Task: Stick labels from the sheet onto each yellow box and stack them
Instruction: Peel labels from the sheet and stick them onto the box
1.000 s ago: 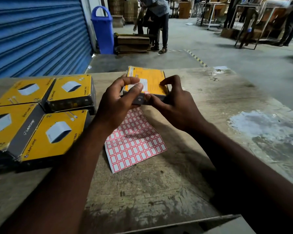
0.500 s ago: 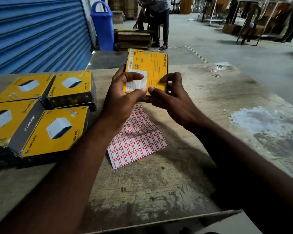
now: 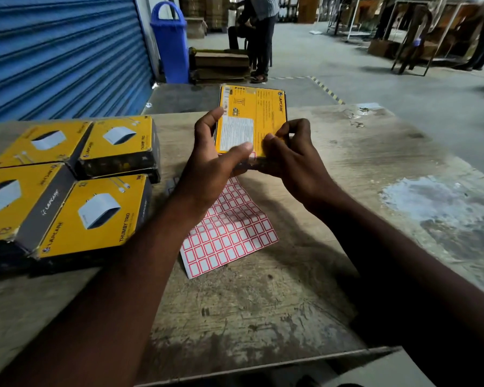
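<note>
Over worn table (image 3: pixel 347 152), left hand (image 3: pixel 213 169) and right hand (image 3: pixel 291 157) grip tilted yellow box (image 3: pixel 260 115)

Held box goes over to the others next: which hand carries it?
Left, likely: the left hand grips the yellow box by its left edge, and the other boxes sit on that side. The right hand only pinches its lower right corner.

One yellow box (image 3: pixel 266 115) is tilted upright, printed back and white panel facing the camera, gripped low by the left hand (image 3: pixel 213 166) and right hand (image 3: pixel 291 157); a red-bordered label (image 3: pixel 252 155) sits at its bottom edge; the label sheet (image 3: pixel 232 233), a grid of red-framed labels, lies flat on the worktop (image 3: pixel 347 163) below; four more yellow boxes (image 3: pixel 95 213) sit clustered at left.
</note>
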`<state>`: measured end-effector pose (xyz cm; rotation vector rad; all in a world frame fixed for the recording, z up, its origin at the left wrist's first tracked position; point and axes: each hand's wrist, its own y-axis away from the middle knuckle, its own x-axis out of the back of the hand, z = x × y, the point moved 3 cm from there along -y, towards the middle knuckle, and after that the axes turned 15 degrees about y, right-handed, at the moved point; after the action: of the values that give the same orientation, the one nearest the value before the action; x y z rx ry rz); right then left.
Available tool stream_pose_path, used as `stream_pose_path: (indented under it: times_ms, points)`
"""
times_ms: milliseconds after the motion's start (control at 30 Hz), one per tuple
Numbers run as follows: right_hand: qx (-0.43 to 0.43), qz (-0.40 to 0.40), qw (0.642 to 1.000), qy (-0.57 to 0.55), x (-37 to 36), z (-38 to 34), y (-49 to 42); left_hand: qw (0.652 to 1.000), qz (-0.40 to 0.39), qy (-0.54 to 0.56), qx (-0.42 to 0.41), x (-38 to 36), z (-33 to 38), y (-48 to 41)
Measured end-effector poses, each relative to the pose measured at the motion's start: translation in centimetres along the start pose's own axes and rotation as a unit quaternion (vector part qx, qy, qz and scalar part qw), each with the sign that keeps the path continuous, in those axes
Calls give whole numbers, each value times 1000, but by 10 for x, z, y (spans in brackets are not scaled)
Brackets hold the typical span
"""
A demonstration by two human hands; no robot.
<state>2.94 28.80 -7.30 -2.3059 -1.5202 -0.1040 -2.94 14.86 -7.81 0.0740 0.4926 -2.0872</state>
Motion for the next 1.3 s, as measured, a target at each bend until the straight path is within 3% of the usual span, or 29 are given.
stream_pose_path:
  times_ms: [100,167,400,600,800,967,1133,1300]
  points:
    - [0,-26,1000,-14,1,-2,1,991,-1,-126,-49,4,2,0]
    - [-11,-35,999,-12,1,-2,2,988,-11,-146,-48,4,4,0]
    - [4,-48,999,18,6,-1,-2,994,-50,-97,12,4,6,1]
    - [16,-29,997,69,5,2,-3,998,-37,-8,51,11,5,-5]
    - [24,-66,995,69,5,-3,2,997,-8,-77,-2,18,4,-6]
    - [11,-52,995,80,4,-4,3,994,-12,-111,-6,14,4,-4]
    - [-12,-81,994,67,12,-4,0,998,21,9,60,12,8,-7]
    - [-85,-69,994,-10,20,3,-9,995,56,-31,73,21,9,-8]
